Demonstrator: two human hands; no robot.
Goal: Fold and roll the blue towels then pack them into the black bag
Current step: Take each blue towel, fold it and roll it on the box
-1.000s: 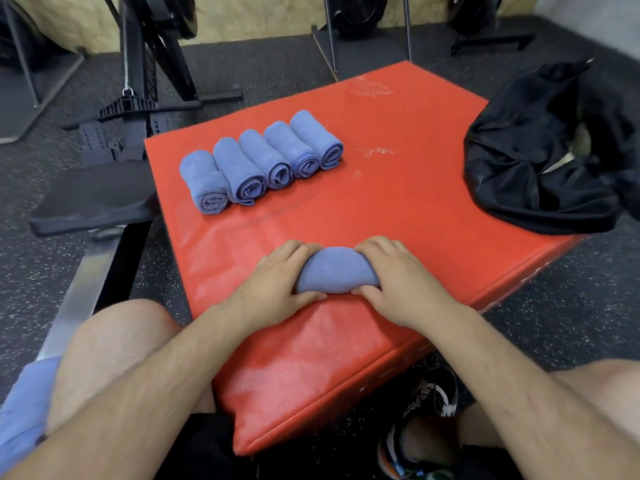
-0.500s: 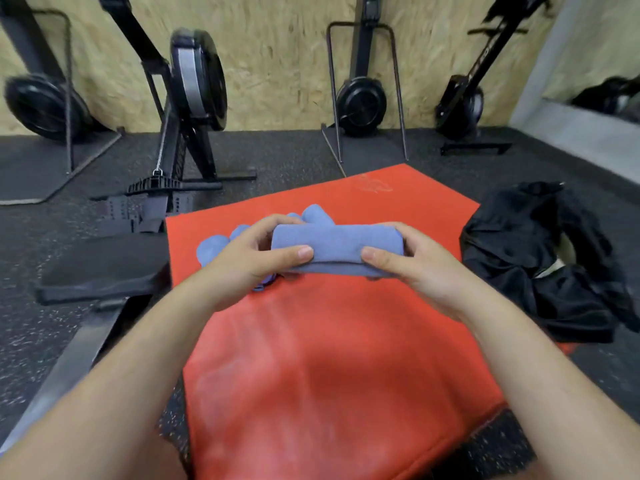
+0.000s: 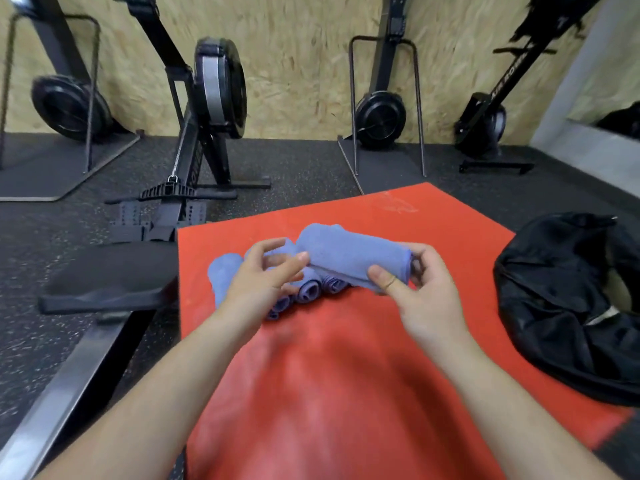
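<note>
Above the finished rolls [image 3: 308, 289] near the red pad's [image 3: 346, 375] far-left corner, the right grip [image 3: 426, 299] pinches the blue towel roll [image 3: 349, 254] level, presumably so it cannot unwind; the left grip's [image 3: 259, 285] clasp is unclear.

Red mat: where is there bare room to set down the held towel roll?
Crowded: far left, where rolled blue towels lie in a row. Free: red padded mat from that row to its near edge; strip between right hand and black fabric bag.

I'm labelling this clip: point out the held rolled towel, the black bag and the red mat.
rolled towel [image 3: 349, 252], head view, middle of the roll.
black bag [image 3: 554, 306], head view, crumpled left side.
red mat [image 3: 346, 375], head view, bare near part.
</note>
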